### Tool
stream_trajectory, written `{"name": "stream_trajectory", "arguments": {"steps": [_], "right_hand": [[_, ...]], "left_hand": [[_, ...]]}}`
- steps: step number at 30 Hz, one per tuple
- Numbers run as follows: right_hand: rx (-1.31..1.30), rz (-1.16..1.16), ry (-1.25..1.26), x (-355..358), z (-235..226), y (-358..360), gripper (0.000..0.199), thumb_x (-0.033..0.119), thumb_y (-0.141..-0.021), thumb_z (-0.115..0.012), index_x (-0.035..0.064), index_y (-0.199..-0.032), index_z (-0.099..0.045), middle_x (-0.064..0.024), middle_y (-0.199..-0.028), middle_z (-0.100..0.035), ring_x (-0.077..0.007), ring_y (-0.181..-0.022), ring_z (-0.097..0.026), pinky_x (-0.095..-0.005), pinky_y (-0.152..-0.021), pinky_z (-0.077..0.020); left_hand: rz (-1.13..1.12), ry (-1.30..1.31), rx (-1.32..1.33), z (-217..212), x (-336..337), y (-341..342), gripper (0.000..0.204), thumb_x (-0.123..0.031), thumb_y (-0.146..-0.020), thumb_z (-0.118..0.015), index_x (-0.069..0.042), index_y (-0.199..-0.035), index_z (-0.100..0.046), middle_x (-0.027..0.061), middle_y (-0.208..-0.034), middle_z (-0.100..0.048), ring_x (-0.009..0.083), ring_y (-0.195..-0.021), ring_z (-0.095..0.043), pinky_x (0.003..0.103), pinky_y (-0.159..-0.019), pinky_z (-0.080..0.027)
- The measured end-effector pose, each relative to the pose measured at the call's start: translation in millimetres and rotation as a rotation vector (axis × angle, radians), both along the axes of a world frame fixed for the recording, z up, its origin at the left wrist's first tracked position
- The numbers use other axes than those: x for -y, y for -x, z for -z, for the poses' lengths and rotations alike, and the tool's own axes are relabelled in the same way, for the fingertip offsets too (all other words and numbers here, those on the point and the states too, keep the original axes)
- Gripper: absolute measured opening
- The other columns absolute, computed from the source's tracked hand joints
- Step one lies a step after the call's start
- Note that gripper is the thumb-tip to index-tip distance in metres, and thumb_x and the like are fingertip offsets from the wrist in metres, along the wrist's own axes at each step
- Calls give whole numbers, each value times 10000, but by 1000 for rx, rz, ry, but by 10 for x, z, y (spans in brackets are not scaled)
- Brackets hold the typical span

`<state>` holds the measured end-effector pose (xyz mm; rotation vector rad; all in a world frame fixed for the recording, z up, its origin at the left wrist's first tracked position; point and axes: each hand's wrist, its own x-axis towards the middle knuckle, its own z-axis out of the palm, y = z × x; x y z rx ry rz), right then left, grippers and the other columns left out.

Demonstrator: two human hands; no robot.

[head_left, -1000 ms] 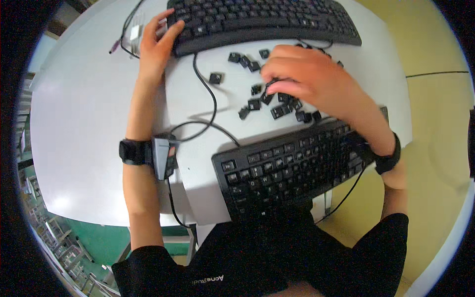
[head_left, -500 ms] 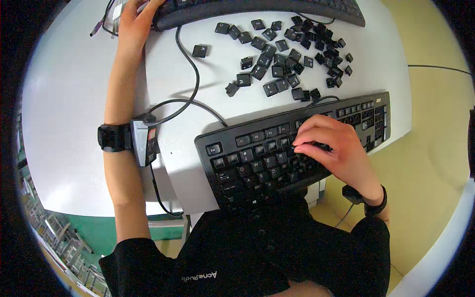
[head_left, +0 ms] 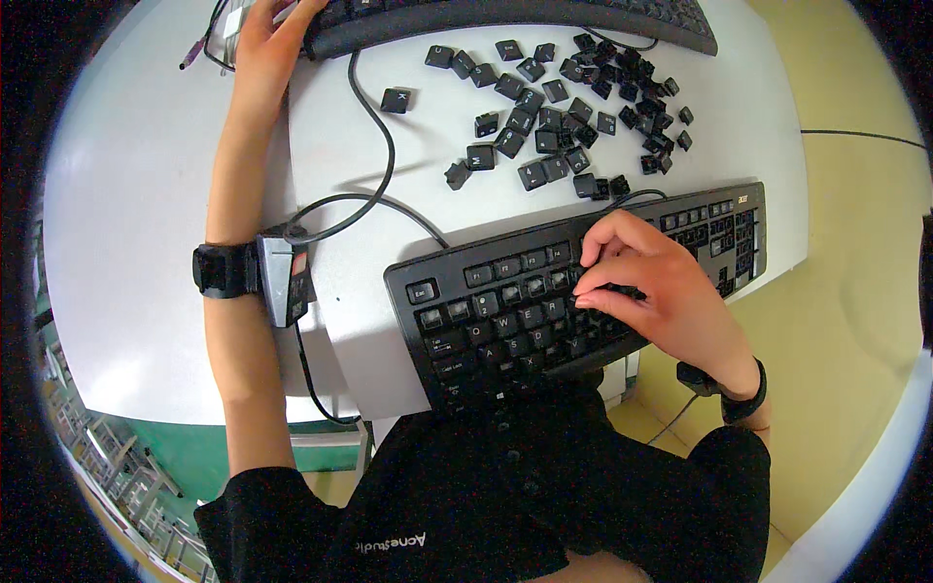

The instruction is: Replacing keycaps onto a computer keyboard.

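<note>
A black keyboard (head_left: 457,255) lies slanted along the near edge of the white table, with several bare switches among its fitted keycaps. Over its middle, my right hand (head_left: 651,272) bends down, thumb and index fingertip a little apart, touching or just above the keys. Nothing shows between those fingertips, though the palm side is hidden. My left hand (head_left: 275,34) rests at the left end of a second black keyboard (head_left: 466,17), fingers spread and partly cut off by the upper edge. Loose black keycaps (head_left: 520,119) lie scattered between the keyboards; a single keycap (head_left: 396,100) sits apart on the left.
A dark cable (head_left: 389,160) loops across the table on the left. Black straps hold a small grey device (head_left: 284,277) on my left forearm and another dark device (head_left: 697,379) at my right wrist. Yellowish floor (head_left: 855,253) shows beyond the table's right edge.
My right index finger has lifted away from the thumb, loosening the pinch, while the hand stays over the same keys. The left hand has barely moved.
</note>
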<state>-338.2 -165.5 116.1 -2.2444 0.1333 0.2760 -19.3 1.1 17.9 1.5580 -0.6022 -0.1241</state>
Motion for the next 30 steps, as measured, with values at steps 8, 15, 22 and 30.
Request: {"name": "stream_trajectory", "arguments": {"steps": [8,15,22,30], "right_hand": [[-35,-134,203,-2,-97,-128,130,123,-737,-662,42,-706,-564,-64,-866,-501,-263,-761,-559,-383,-650,-452],[7,-167,239,-47,-99,-178,136,94,-719,-647,30,-680,-533,-88,-844,-510,-280,-762,-570,-379,-631,-461],[-27,-206,278,-67,-132,-187,112,14,-699,-614,1,-658,-511,-111,-821,-501,-297,-760,-567,-404,-626,-459],[-31,-241,318,-86,-144,-204,98,-17,-668,-593,-4,-661,-496,-124,-809,-479,-306,-765,-554,-409,-644,-455]], "left_hand": [[-50,-136,196,59,-63,-133,348,-210,-880,-564,-77,-1201,-560,89,-1157,-555,164,-1070,-520,268,-927,-384],[-10,-88,198,149,-68,-192,353,-229,-884,-560,-88,-1207,-559,102,-1191,-542,171,-1124,-493,275,-963,-358],[-22,-26,-2,-4,5,17,349,-134,-874,-576,-47,-1204,-507,83,-1076,-554,155,-986,-523,263,-851,-423],[-14,-31,4,6,-2,5,346,-140,-877,-578,-49,-1204,-507,83,-1086,-549,153,-986,-519,265,-849,-425]]}}
